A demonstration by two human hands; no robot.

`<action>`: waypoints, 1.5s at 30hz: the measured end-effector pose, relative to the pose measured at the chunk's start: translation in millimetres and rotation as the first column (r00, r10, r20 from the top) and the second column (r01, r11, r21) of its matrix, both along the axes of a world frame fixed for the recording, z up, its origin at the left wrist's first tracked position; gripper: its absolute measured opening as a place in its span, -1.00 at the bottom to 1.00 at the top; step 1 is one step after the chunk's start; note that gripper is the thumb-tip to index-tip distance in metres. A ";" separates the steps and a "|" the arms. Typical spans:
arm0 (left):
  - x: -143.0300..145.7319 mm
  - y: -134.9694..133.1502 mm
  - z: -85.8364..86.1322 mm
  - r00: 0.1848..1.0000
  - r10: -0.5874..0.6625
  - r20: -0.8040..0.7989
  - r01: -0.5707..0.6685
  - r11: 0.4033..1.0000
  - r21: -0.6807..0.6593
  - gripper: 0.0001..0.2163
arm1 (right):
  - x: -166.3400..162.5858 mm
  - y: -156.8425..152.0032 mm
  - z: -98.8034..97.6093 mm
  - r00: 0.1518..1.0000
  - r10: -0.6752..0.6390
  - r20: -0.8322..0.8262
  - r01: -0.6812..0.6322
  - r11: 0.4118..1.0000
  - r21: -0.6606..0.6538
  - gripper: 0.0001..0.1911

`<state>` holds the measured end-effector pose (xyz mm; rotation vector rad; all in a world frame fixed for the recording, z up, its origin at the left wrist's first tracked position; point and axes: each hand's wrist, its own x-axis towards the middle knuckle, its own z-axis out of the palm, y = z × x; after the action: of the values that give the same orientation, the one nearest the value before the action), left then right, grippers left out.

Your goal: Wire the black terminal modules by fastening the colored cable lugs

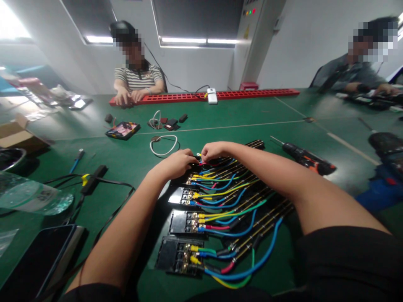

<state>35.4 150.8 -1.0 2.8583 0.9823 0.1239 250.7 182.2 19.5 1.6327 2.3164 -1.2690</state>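
A row of black terminal blocks (181, 221) lies on the green table, each with coloured wires on its screws. Blue, yellow, green and red wires run right from them, such as a blue wire (252, 268), over long dark strips with brass-coloured rods (252, 241). At the far end of the row, my left hand (179, 162) has its fingers curled down at a block; what they grip is hidden. Close beside it, my right hand (215, 151) is closed in a pinch at a short red wire (204, 163). The two hands' fingertips nearly meet there.
A power drill (308, 158) lies at right, another drill (385, 147) beyond it. At left are a phone (37, 260), a plastic bottle (34, 195), a black cable (126, 184) and a cardboard box (22, 134). Two people sit across, near a red slotted rail (245, 94).
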 end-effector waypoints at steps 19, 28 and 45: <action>-0.4 -1.0 0.6 1.000 0.001 0.005 -0.001 1.000 -0.004 -0.64 | -7.6 0.7 5.3 0.934 0.185 0.304 -0.248 0.952 0.181 -0.71; -0.8 0.3 -1.0 1.000 0.013 0.004 -0.013 1.000 -0.012 -0.62 | -6.0 -2.3 8.9 0.932 0.169 0.320 -0.227 0.962 0.153 -0.74; -1.5 3.0 -4.5 0.999 0.018 0.029 -0.016 0.999 -0.037 -0.61 | 2.8 -2.7 5.8 0.914 0.217 0.343 -0.292 0.939 0.184 -0.72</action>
<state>33.9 153.8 -5.5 2.8069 0.9929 0.1479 253.5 179.5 25.3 1.3969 2.4349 -0.6483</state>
